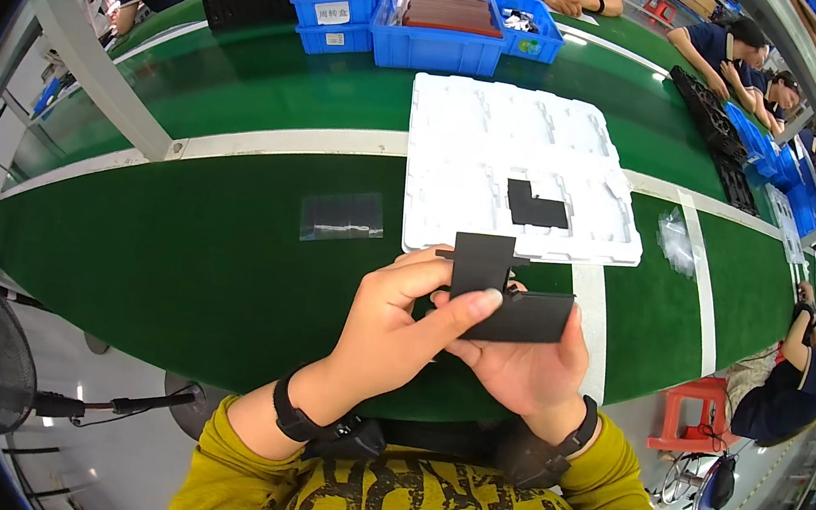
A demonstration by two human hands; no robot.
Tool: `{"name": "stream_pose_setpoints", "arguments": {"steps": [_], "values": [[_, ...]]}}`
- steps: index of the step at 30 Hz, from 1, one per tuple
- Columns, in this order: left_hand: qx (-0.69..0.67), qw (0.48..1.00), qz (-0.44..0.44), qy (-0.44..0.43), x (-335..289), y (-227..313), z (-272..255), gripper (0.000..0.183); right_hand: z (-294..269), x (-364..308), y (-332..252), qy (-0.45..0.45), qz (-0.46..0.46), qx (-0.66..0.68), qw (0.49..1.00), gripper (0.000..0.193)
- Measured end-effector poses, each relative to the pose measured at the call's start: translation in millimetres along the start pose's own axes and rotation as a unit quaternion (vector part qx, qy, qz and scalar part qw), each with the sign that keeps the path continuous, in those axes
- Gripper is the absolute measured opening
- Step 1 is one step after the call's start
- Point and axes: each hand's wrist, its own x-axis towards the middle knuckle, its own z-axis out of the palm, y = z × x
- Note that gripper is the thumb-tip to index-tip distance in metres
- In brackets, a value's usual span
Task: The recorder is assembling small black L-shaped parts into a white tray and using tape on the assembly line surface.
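Both hands hold one flat black L-shaped piece (522,318) above the near edge of the green table. My left hand (401,315) grips its upright arm and corner, the thumb pressed on the face. My right hand (541,371) closes around the lower arm from below and the right end. Small tabs stick out near the top of the piece. Just beyond it, a similar black L-shaped piece (534,207) lies in a white moulded tray (440,148). The fingers behind the held piece are partly hidden.
On the green table (188,240) lie a clear plastic sheet (343,217) left of the tray and a crumpled clear bag (676,243) to its right. Blue bins (436,52) stand at the back. A grey metal post (97,68) rises at the left; other people sit around.
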Motion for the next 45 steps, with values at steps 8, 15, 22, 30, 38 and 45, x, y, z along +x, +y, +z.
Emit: {"name": "stream_pose_setpoints", "arguments": {"steps": [8, 15, 22, 30, 38, 45], "values": [[-0.052, 0.997, -0.03, 0.044, -2.8, 4.8, -8.2, 0.016, 11.1, 20.6, -54.4, -0.016, -0.123, -0.631, 0.766, 0.023], [-0.027, 1.0, 0.006, -0.002, -1.5, -4.9, -11.1, 0.016, 50.5, 37.0, -57.0, -0.07, -0.169, -0.724, 0.665, 0.005], [-0.123, 0.989, -0.052, -0.057, -2.7, 3.8, -12.8, 0.019, 51.1, 35.7, -56.7, -0.1, -0.161, -0.735, 0.651, 0.006], [-0.242, 0.962, -0.078, -0.105, -2.4, -10.6, -16.0, 0.016, 47.8, 39.7, -54.5, -0.126, -0.151, -0.713, 0.673, 0.005], [-0.233, 0.963, -0.108, -0.082, -1.0, -6.9, -14.9, 0.018, 51.0, 41.6, -54.5, -0.119, -0.138, -0.698, 0.693, 0.007], [-0.241, 0.961, -0.101, -0.093, 0.4, -7.5, -15.2, 0.02, 49.4, 43.3, -56.3, -0.105, -0.127, -0.69, 0.705, 0.008]]}}
